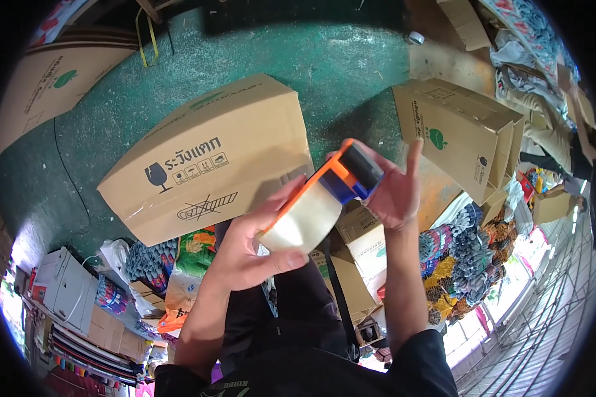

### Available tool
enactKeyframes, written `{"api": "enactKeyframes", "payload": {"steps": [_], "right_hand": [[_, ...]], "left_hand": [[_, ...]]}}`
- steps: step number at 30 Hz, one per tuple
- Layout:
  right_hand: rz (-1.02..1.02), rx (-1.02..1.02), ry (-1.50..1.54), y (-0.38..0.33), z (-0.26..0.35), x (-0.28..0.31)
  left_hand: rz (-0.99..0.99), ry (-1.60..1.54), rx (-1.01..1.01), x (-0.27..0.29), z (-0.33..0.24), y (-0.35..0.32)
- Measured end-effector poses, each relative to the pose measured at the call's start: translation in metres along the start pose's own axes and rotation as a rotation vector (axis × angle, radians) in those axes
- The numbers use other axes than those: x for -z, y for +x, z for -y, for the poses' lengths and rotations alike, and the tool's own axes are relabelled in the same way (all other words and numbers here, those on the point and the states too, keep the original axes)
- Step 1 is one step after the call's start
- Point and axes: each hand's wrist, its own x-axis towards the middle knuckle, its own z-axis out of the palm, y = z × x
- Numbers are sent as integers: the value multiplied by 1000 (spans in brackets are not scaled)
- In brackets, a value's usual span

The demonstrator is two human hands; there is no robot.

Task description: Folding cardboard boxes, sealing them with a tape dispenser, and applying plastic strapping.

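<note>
A tape dispenser [338,171] with an orange frame, dark roller end and blue part is held up in front of me. Its wide roll of pale tape [308,218] faces toward me. My left hand [248,255] grips the roll, thumb across the near side and fingers along the far side. Beside the dispenser's dark end is my right hand [396,195], palm turned up and thumb stretched out. The right fingers pass partly behind the dispenser; whether they touch it I cannot tell. Just beyond the left hand stands a large closed cardboard box [212,159] with black printed symbols.
More cardboard boxes [460,135] stand at the right on the green floor [205,53]; another large carton [59,79] is at the far left. Bundles of coloured rope-like material [467,258] are piled at the right. A white cabinet [63,288] stands lower left. A small tape roll [416,38] lies far off.
</note>
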Motion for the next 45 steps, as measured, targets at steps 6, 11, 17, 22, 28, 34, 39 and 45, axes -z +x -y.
{"api": "enactKeyframes", "payload": {"steps": [6, 11, 17, 22, 28, 34, 39, 45], "right_hand": [[38, 223, -368, -13, -61, 13], [-211, 226, -903, -24, -80, -44], [-325, 442, -717, -14, -67, -53], [-309, 477, -658, -18, -48, -60], [-361, 657, -908, -3, -28, -125], [-407, 857, -1695, 36, -12, -142], [-397, 511, -2036, 38, -34, -125], [-527, 342, -2084, -13, -64, -103]], "left_hand": [[-57, -63, 167, 4, -7, 4], [-74, -59, 61, 1, 3, 10], [-357, 935, -390, 19, 8, 31], [-417, 1607, -233, 17, 18, 29], [-465, 1812, -319, 42, 70, 34], [-482, 1837, -388, 43, 75, 37], [-470, 1849, -315, 39, 73, 36], [-444, 1828, -331, 44, 65, 42]]}}
